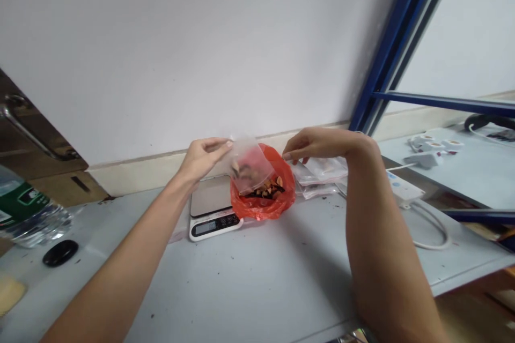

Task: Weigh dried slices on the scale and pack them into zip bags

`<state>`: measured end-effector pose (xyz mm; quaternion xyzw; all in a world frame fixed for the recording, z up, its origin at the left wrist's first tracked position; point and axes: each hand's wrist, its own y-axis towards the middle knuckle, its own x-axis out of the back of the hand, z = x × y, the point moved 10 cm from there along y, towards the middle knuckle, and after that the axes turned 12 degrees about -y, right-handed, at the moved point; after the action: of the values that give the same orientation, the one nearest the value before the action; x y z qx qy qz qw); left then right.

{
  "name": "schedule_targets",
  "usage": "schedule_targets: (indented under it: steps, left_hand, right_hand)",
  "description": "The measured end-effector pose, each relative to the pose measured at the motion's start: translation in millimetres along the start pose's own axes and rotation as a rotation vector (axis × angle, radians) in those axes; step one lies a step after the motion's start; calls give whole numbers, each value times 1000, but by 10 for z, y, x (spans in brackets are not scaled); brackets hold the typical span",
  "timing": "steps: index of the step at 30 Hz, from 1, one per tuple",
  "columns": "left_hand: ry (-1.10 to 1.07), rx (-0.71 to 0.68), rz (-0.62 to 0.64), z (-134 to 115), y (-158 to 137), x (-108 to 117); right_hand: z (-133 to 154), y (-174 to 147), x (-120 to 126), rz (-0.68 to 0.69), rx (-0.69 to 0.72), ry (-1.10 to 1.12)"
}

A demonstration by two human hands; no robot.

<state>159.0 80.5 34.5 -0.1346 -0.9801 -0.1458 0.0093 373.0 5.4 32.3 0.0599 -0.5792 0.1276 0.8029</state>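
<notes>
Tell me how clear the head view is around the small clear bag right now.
Head view: soft even light, no glare; the small clear plastic bag in the left hand is slightly blurred, its contents indistinct; faint shadows fall under both forearms; the blue metal rack frame leans from wide-angle distortion.

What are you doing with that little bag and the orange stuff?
The left hand holds up a small clear bag with a few dried pieces inside, just over an open red bag of the same orange and dark bits. The right hand hovers beside it with fingers pinched, above a stack of more clear bags. A kitchen scale sits on the grey table next to the red bag, with nothing on its plate.
</notes>
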Motion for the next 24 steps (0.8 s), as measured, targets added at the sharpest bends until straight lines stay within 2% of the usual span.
schedule_targets:
  steps: [4, 7, 10, 15, 20, 24]
  left_hand:
    - [150, -143, 45, -288, 69, -239]
    - [182, -188, 73, -445, 107, -354]
    - [184, -162, 132, -467, 145, -458]
    - [184, -198, 227, -482, 168, -573]
    - [106, -263, 263, -546, 148, -513]
    - [-130, -231, 223, -490, 130, -264]
  right_hand:
    - [-12, 34, -41, 16, -20, -49]
    - [-53, 98, -83, 27, -89, -61]
    - [-40, 148, -92, 10, -103, -76]
    - [49, 180, -109, -1, -6, -3]
    - [24, 195, -67, -58, -10, -35]
    - [105, 222, 63, -213, -3, 53]
